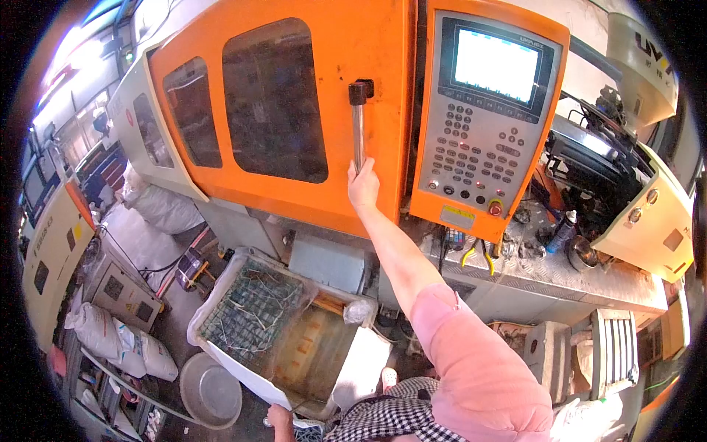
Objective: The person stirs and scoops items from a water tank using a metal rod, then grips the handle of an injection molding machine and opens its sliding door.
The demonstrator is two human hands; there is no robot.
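Observation:
My right hand (pixel 363 184) is wrapped round the lower part of a metal door handle (pixel 359 132). The handle is fixed upright on the orange sliding door (pixel 387 44) of a large machine, beside its dark windows. Low in the view, my left hand (pixel 280 418) is closed near the front edge of a white bin (pixel 243 372). A small light bit shows at its fingers, too little to name. The bin holds brownish water and a dark mesh (pixel 247 309) with thin pale strands lying on it.
A control panel (pixel 471 125) with a lit screen and buttons stands right of the door. Yellow-handled pliers (pixel 479 258) hang below it. A spray can (pixel 562 230) and a metal bowl (pixel 582 254) sit on the machine ledge. A round basin (pixel 210 390) and sacks (pixel 121 342) are at left.

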